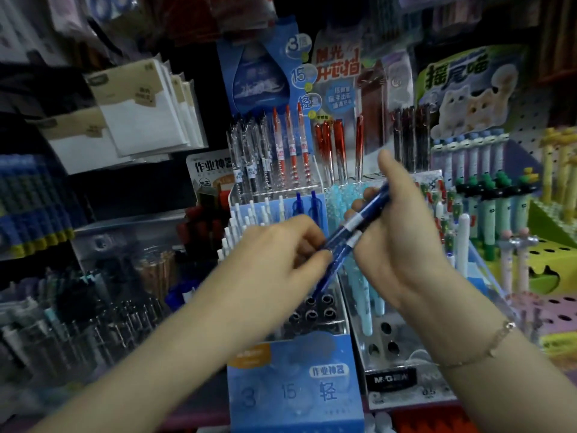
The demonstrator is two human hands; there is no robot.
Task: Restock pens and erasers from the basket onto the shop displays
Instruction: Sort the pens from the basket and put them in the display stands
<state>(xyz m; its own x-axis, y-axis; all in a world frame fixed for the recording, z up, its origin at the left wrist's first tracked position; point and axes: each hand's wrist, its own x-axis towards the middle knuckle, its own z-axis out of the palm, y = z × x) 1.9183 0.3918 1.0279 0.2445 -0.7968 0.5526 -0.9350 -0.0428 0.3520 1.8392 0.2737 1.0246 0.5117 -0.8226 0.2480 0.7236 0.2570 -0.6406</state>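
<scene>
Open holes (318,307) at the blue rack's (296,385) front offer free room; white pens (249,220) crowd its left, pale-blue pens (362,285) its right, both hands (281,245) (396,226) overhead.

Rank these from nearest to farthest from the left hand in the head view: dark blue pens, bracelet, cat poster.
1. Dark blue pens: pinched by the left hand itself.
2. Bracelet: on the right wrist, lower right.
3. Cat poster: upper right, behind the displays.

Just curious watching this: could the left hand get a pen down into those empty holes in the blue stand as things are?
Probably yes. The left hand pinches the low end of the blue pens directly above the empty holes, with nothing visibly between.
</scene>
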